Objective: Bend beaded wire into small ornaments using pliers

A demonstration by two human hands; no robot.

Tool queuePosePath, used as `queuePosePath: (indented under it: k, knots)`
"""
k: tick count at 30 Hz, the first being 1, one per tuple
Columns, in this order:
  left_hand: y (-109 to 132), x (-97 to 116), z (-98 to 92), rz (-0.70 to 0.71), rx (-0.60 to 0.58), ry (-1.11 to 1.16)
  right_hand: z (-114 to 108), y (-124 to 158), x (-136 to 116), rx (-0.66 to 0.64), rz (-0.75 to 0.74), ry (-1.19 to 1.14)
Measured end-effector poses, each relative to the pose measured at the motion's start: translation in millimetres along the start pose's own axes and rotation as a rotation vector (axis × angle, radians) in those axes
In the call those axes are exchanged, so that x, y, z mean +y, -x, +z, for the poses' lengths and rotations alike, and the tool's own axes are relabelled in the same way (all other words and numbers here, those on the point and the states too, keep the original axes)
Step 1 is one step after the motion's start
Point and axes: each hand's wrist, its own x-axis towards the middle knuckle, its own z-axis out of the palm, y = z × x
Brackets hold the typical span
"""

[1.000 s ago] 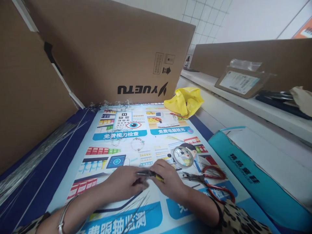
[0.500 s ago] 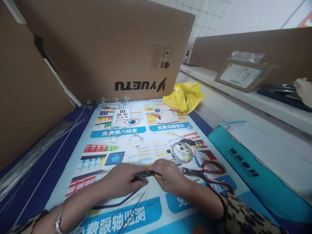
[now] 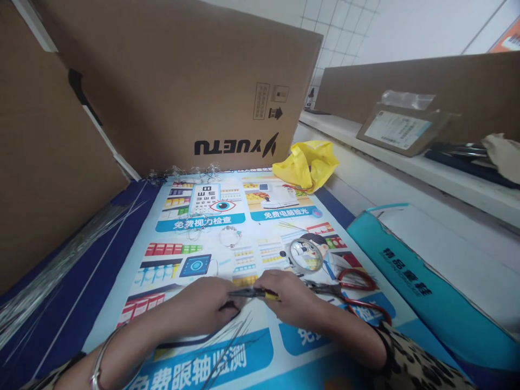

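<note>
My right hand [image 3: 284,294] is closed around a pair of pliers [image 3: 254,293] with yellow-and-black handles. The dark jaws point left and reach the fingers of my left hand [image 3: 211,304]. That hand is closed in a pinch by the jaw tips; whatever lies between its fingers is hidden. Under and in front of my hands, several thin wires [image 3: 227,346] lie loose on the printed poster [image 3: 260,325]. Just beyond my right hand sits a round clear roll [image 3: 306,254], with red-handled scissors [image 3: 357,281] to its right. A beaded bracelet [image 3: 230,236] rests farther back.
A tall cardboard sheet [image 3: 170,81] stands behind the poster, with tangled wire pieces [image 3: 182,174] at its foot. A yellow bag [image 3: 306,165] lies back right. On the right is a teal box [image 3: 426,292]; long wires [image 3: 73,265] lie along the left.
The view has shifted slightly, moving the scene a little right and down. My right hand and the pliers have moved slightly right; both hands stay closed.
</note>
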Motion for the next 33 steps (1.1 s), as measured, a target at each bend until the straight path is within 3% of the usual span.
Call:
queuePosePath:
  k: [7, 15, 22, 33]
  knots:
    - [2, -1, -1.7, 0.117, -0.026, -0.103, -6, -2, -1, -0.020, 0.107, -0.131]
    - [1, 5, 10.5, 0.076, 0.219, -0.307, -2, 0, -7, 0.011, 0.116, -0.188]
    - [-1, 3, 16.0, 0.188, 0.438, -0.543, -4, 0, -8, 0.042, 0.188, -0.263]
    - [-5, -7, 24.6, 0.310, 0.481, -0.613, -7, -3, -14, -0.007, 0.174, -0.300]
